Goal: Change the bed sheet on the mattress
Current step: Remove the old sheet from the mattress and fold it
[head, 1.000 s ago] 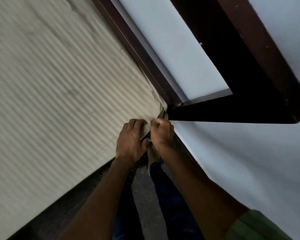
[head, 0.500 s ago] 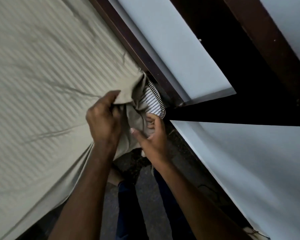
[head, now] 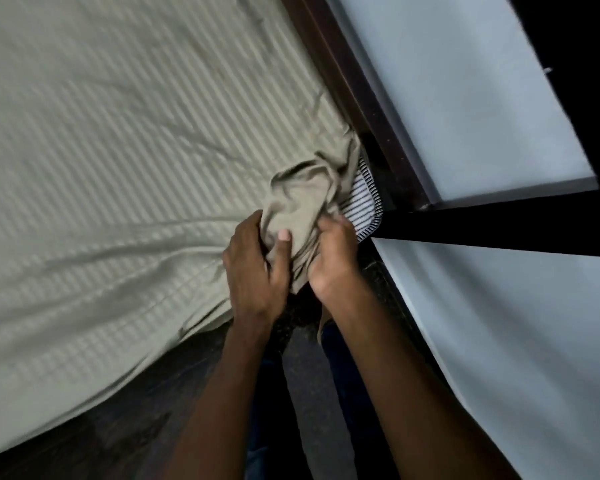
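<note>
A beige striped bed sheet (head: 118,150) covers the mattress across the left and middle of the view. Its corner is pulled off and bunched into a wad (head: 302,202). Beneath it the mattress corner (head: 364,206) shows, white with thin dark stripes. My left hand (head: 257,268) grips the wad from the left, thumb pressed on top of the cloth. My right hand (head: 333,258) grips the same bunched corner from the right, fingers curled into the fabric.
A dark wooden bed frame (head: 354,84) runs along the mattress's right side. Pale wall (head: 465,98) and a dark wooden beam (head: 499,230) stand close beyond it. My legs and dark floor (head: 302,393) lie below, in a narrow gap by the wall.
Both hands have lifted the sheet corner off the mattress and gathered it into a wad. The striped mattress corner has become uncovered, and the sheet has wrinkled.
</note>
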{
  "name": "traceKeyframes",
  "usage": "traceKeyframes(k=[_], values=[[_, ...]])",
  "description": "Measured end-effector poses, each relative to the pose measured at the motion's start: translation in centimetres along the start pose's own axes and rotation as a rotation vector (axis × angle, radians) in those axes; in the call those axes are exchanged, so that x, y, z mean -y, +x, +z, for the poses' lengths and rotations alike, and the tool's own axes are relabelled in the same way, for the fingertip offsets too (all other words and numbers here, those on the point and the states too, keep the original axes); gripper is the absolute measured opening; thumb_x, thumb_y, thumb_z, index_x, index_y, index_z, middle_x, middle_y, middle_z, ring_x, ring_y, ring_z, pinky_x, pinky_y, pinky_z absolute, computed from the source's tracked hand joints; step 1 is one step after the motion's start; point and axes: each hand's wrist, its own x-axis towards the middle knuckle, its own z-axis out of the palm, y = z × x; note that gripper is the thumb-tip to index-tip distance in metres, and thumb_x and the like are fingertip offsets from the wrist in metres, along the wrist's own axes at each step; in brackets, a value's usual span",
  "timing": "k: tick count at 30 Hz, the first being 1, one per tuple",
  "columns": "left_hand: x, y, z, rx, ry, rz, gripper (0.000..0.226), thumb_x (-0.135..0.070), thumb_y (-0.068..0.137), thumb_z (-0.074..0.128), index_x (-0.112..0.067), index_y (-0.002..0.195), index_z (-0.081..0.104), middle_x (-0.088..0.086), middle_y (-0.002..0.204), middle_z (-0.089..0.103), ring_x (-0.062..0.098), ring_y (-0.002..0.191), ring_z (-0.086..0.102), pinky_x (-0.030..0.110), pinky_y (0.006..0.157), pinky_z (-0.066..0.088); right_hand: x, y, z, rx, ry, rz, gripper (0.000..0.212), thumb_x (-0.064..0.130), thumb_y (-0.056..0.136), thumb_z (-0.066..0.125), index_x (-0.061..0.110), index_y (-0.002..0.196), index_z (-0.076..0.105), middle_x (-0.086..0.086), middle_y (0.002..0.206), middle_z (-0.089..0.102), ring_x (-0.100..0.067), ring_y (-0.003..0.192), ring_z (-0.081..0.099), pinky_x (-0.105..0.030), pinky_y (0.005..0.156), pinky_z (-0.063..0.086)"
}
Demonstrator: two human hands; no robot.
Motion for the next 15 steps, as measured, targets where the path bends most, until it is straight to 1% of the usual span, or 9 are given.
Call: traceKeyframes(k=[1,2,4,5,7,8,11,13,15], values=[[0.4,-0.9,-0.3,-0.008,0.039,0.001,0.047,-0.044,0.102,0.054,-0.012,0.136,0.055,0.002,0.125,0.062,0.022,0.118,0.058,0.045,0.1,0.043,0.2,0.9,0.0,-0.052,0.094,0.005,0.019,0.006,0.096,0.059,0.007,0.111,0.071,-0.022,0.113,0.073,-0.036,0.102,0.071,-0.05,0.096,0.057],[0.8,-1.7,-0.4,-0.007,0.086,0.008,0.044,-0.04,0.1,0.059,-0.014,0.136,0.054,0.001,0.126,0.062,0.021,0.119,0.056,0.043,0.101,0.041,0.4,2.0,-0.5,-0.14,0.085,-0.03,0.02,0.011,0.095,0.063,0.008,0.113,0.071,-0.02,0.115,0.074,-0.035,0.106,0.071,-0.051,0.099,0.057],[1.6,-2.5,-0.2,0.012,0.131,0.012,0.041,-0.029,0.097,0.066,-0.018,0.135,0.055,-0.002,0.129,0.061,0.021,0.121,0.056,0.04,0.102,0.04,0.7,3.8,-2.4,-0.308,-0.21,-0.149,0.026,0.019,0.084,0.074,0.01,0.108,0.073,-0.013,0.109,0.076,-0.029,0.101,0.071,-0.051,0.097,0.057],[1.9,-2.8,0.0,0.024,0.133,0.001,0.041,-0.024,0.095,0.067,-0.019,0.134,0.056,-0.002,0.129,0.062,0.022,0.12,0.056,0.039,0.102,0.04,0.8,4.3,-3.4,-0.359,-0.399,-0.178,0.038,0.024,0.075,0.077,0.009,0.109,0.072,-0.012,0.108,0.075,-0.027,0.1,0.07,-0.049,0.094,0.058],[2.3,-3.2,0.6,0.039,0.137,-0.032,0.042,-0.019,0.092,0.066,-0.021,0.133,0.057,-0.003,0.126,0.062,0.022,0.116,0.056,0.039,0.1,0.04,0.9,4.0,-4.4,-0.435,-0.691,-0.189,0.059,0.033,0.061,0.075,0.008,0.114,0.067,-0.012,0.114,0.07,-0.031,0.104,0.068,-0.046,0.093,0.057],[2.5,-3.1,1.0,0.038,0.138,-0.051,0.042,-0.018,0.092,0.066,-0.022,0.132,0.057,-0.003,0.125,0.062,0.023,0.115,0.056,0.04,0.099,0.042,0.9,3.1,-4.3,-0.444,-0.785,-0.247,0.064,0.032,0.062,0.075,0.008,0.12,0.063,-0.013,0.122,0.064,-0.033,0.109,0.064,-0.046,0.096,0.055],[3.2,-3.0,1.2,0.011,0.146,-0.119,0.039,-0.017,0.094,0.061,-0.021,0.132,0.057,-0.001,0.127,0.062,0.025,0.114,0.057,0.045,0.095,0.045,-1.5,-0.9,-4.1,-0.319,-1.047,-0.572,0.081,0.017,0.073,0.074,0.006,0.147,0.042,-0.015,0.149,0.04,-0.034,0.135,0.042,-0.042,0.115,0.038],[4.0,-2.9,0.6,-0.023,0.129,-0.155,0.035,-0.016,0.093,0.058,-0.022,0.128,0.06,-0.002,0.126,0.062,0.025,0.114,0.058,0.046,0.095,0.045,-3.9,-3.6,-3.9,-0.222,-1.178,-0.742,0.085,0.013,0.071,0.072,0.008,0.149,0.039,-0.014,0.153,0.036,-0.033,0.141,0.034,-0.042,0.119,0.03],[5.2,-3.5,-0.7,-0.082,0.085,-0.176,0.03,-0.013,0.092,0.058,-0.023,0.119,0.065,-0.005,0.121,0.064,0.022,0.112,0.059,0.044,0.095,0.045,-6.6,-5.4,-3.5,-0.123,-1.262,-0.802,0.078,0.014,0.07,0.072,0.012,0.143,0.044,-0.01,0.149,0.039,-0.031,0.141,0.035,-0.047,0.119,0.032]])
